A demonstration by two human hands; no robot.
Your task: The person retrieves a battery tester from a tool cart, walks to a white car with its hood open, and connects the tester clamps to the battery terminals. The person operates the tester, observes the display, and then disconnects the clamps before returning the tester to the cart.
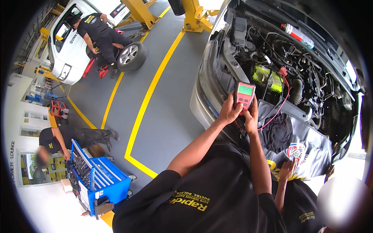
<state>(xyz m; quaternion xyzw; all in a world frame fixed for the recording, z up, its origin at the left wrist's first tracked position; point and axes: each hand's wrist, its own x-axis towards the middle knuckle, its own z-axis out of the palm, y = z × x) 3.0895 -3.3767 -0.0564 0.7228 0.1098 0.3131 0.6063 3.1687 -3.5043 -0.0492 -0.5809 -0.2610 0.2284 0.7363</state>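
A red and black handheld battery tester [244, 95] with a lit green screen is held up at the car's front edge. My left hand [229, 111] grips its left side, thumb near the buttons. My right hand [251, 116] closes round its lower right side. Red and black cables run from the tester toward a yellow-green car battery [268, 77] in the engine bay. A red clamp [283, 71] sits at the battery's right end. Where the black lead attaches is hard to make out.
A crumpled black cloth [279, 130] lies on the grey fender cover [316, 149]; a co-worker's hand [287, 169] rests there too. A spray can [298, 36] lies atop the engine bay. Leftward are a blue tool cart [110, 174], a wheel [132, 56] and two other people.
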